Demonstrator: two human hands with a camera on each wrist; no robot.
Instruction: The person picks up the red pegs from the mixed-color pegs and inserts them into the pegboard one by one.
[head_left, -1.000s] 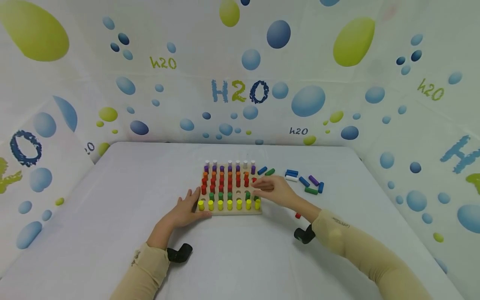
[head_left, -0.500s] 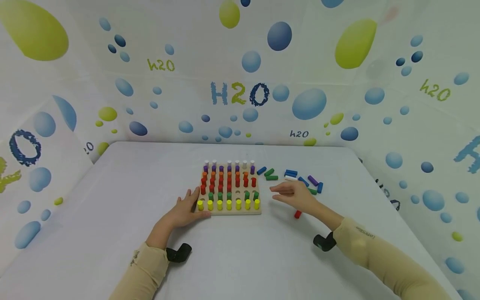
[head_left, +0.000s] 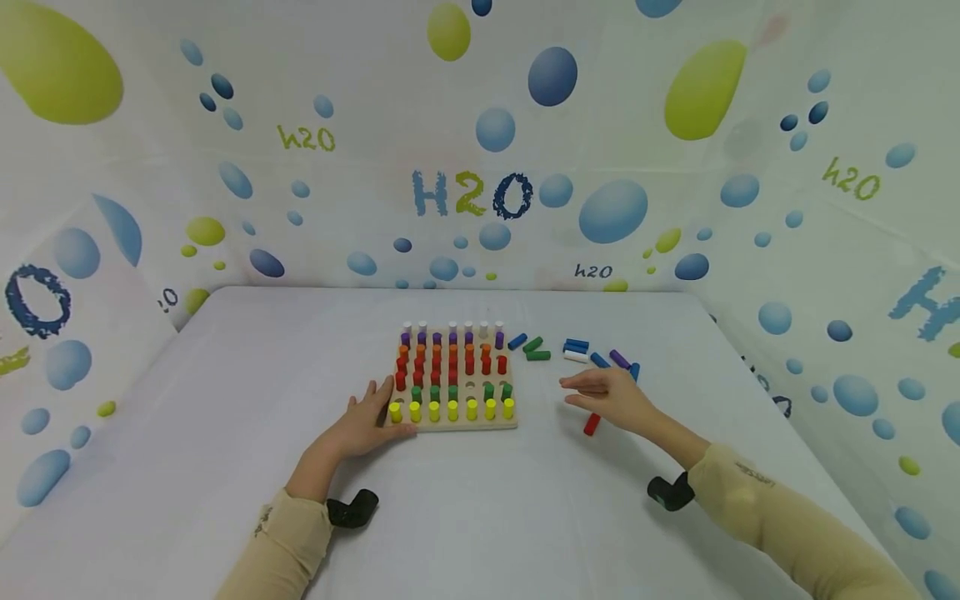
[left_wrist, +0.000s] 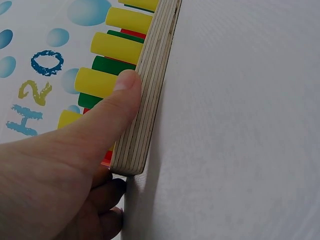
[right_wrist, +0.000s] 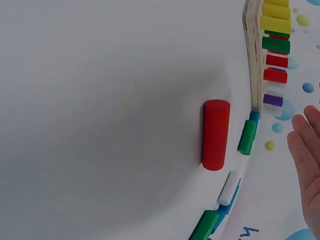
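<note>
A wooden pegboard (head_left: 465, 426) bears rows of upright white, purple, orange, red, green and yellow pegs, with some holes bare in the green and red rows. My left hand (head_left: 363, 423) rests at its near left corner. In the left wrist view the straight thumb (left_wrist: 120, 102) lies on the board's front edge, while the other fingers (left_wrist: 107, 200) are at its side, partly hidden. My right hand (head_left: 615, 397) hovers to the right of the board with fingers extended and nothing in them. Close below it a red peg (right_wrist: 216, 135) lies on its side on the table.
Beyond the right hand lie loose pegs: a blue one (head_left: 517, 341), a green one (head_left: 537, 356), a white one (head_left: 576, 356), a purple one (head_left: 619, 358) and several others. Black wrist cameras (head_left: 352, 509) jut from both sleeves. A patterned backdrop (head_left: 337, 208) stands behind the white table (head_left: 465, 517).
My right hand has drawn back from the board to the right, toward the lying red peg. A red peg now shows upright at the board's right edge. My left hand stays at the corner.
</note>
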